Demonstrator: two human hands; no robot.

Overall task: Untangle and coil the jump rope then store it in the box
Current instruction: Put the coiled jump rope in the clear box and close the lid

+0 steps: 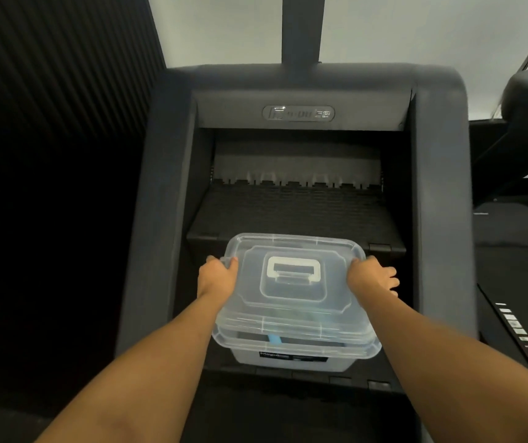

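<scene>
clear plastic box (pixel 294 343) sits on a dark machine (pixel 441 187), lid (pixel 294 276) on; left hand (pixel 216 278) and right hand (pixel 369 276) grip the lid's sides. looks light, stiff, a bit slick; side edges suit the fingers. rope not clearly visible.

Through the cloudy wall of the box (pixel 294 359) only a short pale-blue piece (pixel 274 339) shows at 6 o'clock under the lid (pixel 291 302); whether it belongs to the jump rope cannot be told; the rest of the contents is hidden; the fingers of the left hand (pixel 217 278) curl out of sight beneath the lid's 9 o'clock edge; the black label (pixel 294 357) is too small to read; the badge (pixel 298 113) at 12 o'clock is blurred; both forearms are cut off by the bottom edge.
</scene>
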